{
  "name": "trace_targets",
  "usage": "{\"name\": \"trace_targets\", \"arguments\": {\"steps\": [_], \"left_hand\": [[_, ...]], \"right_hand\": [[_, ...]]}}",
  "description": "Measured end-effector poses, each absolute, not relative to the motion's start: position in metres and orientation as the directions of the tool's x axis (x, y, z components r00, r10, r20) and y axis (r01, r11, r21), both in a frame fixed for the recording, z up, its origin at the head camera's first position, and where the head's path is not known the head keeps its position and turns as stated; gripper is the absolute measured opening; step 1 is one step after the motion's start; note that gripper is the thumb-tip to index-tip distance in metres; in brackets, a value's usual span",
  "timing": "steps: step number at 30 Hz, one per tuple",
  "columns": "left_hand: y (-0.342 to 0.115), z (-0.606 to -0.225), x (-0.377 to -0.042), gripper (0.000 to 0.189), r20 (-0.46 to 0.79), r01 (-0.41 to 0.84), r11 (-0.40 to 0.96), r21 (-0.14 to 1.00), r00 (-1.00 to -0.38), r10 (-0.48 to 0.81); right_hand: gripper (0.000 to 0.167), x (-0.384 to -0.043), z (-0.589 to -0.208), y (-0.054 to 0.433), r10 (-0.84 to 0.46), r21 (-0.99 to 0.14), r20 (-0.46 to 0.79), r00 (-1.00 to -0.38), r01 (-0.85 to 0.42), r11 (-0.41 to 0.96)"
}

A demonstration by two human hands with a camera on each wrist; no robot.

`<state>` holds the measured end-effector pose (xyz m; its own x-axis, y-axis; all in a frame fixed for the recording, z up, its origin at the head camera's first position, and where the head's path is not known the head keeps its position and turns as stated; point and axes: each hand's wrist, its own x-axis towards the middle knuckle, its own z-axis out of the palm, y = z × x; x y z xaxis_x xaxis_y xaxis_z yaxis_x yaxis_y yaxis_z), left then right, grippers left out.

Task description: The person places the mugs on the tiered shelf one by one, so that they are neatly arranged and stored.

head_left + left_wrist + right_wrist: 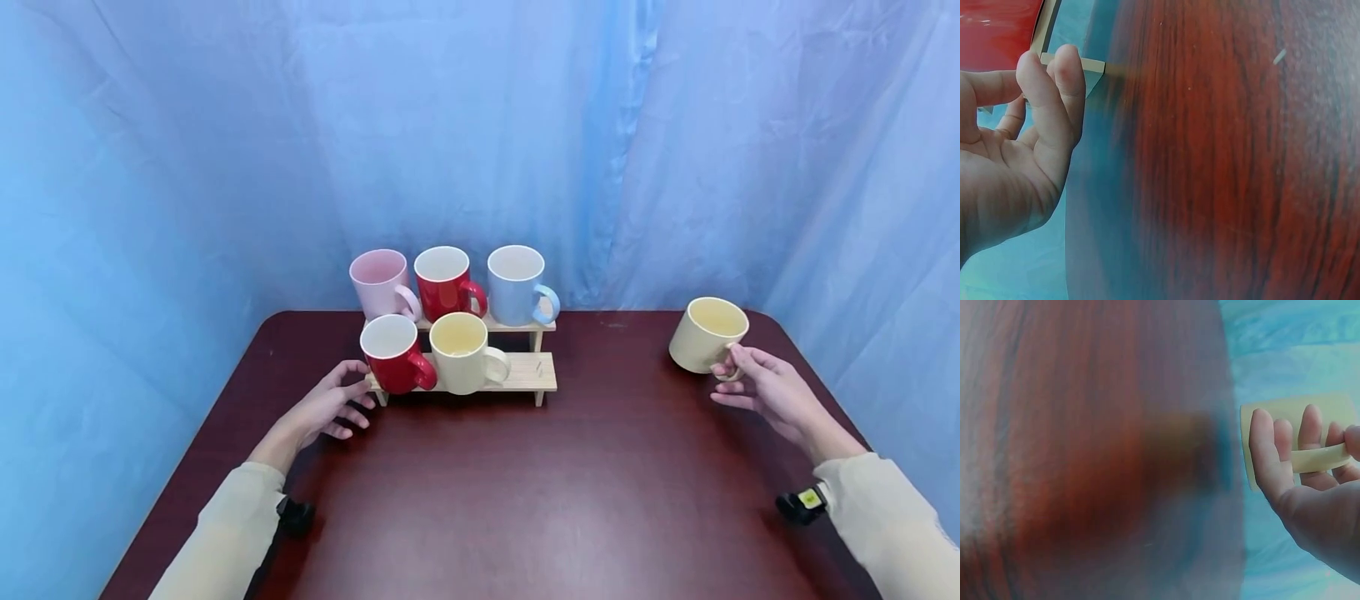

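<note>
At the right side of the table, my right hand [765, 392] grips the handle of a pale yellow mug [697, 337]. In the right wrist view this mug appears lifted off the table, with a blurred reflection below it. My left hand [326, 408] is at the left end of a two-step wooden rack [521, 367], its fingers loosely bent. Whether its fingertips touch the rack, I cannot tell. Beside that hand, a red mug [390, 371] stands on the lower step, with another pale yellow mug [457, 362] to its right.
Along the upper step stand a pink mug [375, 283], a second red mug [438, 292] and a light blue mug [513, 292]. All their handles point right. The dark wooden table [525, 483] ends at blue curtains [465, 150] behind and at both sides.
</note>
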<state>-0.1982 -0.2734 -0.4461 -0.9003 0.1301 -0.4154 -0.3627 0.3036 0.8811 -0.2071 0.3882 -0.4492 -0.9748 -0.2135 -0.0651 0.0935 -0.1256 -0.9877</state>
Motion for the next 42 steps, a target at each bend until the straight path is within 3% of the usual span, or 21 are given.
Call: {"name": "trace_targets", "arguments": {"steps": [12, 19, 28, 42], "left_hand": [[-0.271, -0.442, -0.196, 0.043, -0.407, -0.354, 0.307, 0.884, -0.905, 0.127], [-0.27, -0.442, -0.197, 0.043, -0.402, -0.349, 0.308, 0.885, -0.907, 0.128], [-0.27, -0.444, -0.195, 0.044, -0.404, -0.349, 0.319, 0.881, -0.907, 0.121], [-0.268, -0.442, -0.192, 0.043, -0.391, -0.338, 0.316, 0.887, -0.912, 0.122]], "right_hand": [[0.027, -0.181, -0.387, 0.339, -0.413, -0.99, 0.114, -0.903, -0.068, -0.124], [0.025, -0.17, -0.365, 0.298, -0.516, -0.991, 0.13, -0.847, -0.096, -0.092], [0.026, -0.166, -0.369, 0.248, -0.549, -0.995, 0.096, -0.83, -0.076, -0.06], [0.029, -0.192, -0.389, 0.206, -0.565, -1.0, -0.006, -0.825, -0.006, 0.019]]}}
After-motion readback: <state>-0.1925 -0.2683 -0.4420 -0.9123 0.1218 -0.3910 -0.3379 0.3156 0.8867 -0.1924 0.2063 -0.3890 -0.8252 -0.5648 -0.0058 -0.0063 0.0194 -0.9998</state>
